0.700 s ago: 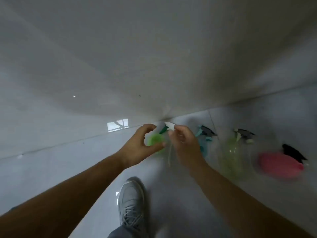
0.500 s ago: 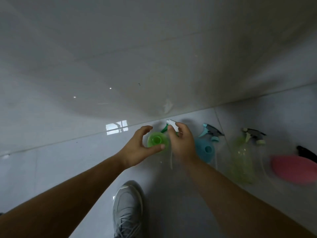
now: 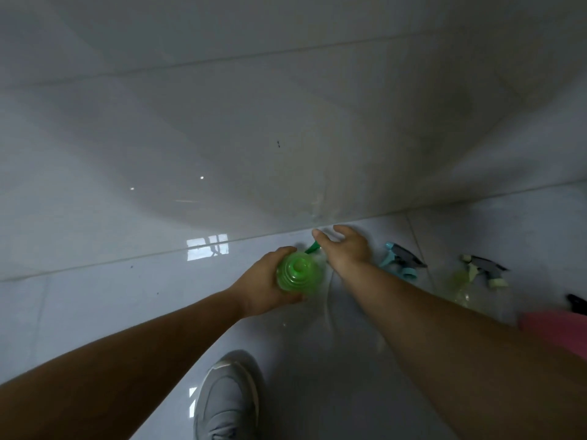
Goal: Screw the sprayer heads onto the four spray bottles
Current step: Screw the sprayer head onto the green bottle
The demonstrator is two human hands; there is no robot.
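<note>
My left hand (image 3: 266, 289) is wrapped around a bright green spray bottle (image 3: 298, 274), whose open neck points up at the camera. Just right of it, my right hand (image 3: 347, 249) covers the green sprayer head (image 3: 313, 247). Only its green trigger shows at the hand's left edge, and its clear dip tube (image 3: 327, 309) hangs blurred below. The head is beside the bottle's neck, not on it.
To the right on the glossy tiled floor lie a blue sprayer head (image 3: 401, 262), a pale yellow-green bottle (image 3: 460, 287) with a grey sprayer head (image 3: 484, 268), and a pink bottle (image 3: 552, 328) with a black sprayer head (image 3: 576, 303). A grey shoe (image 3: 227, 404) stands below. The tiled wall (image 3: 286, 122) is close ahead.
My left hand has closed around the green bottle and brought it nearer the camera. My right hand has shifted up and right with the sprayer head.
</note>
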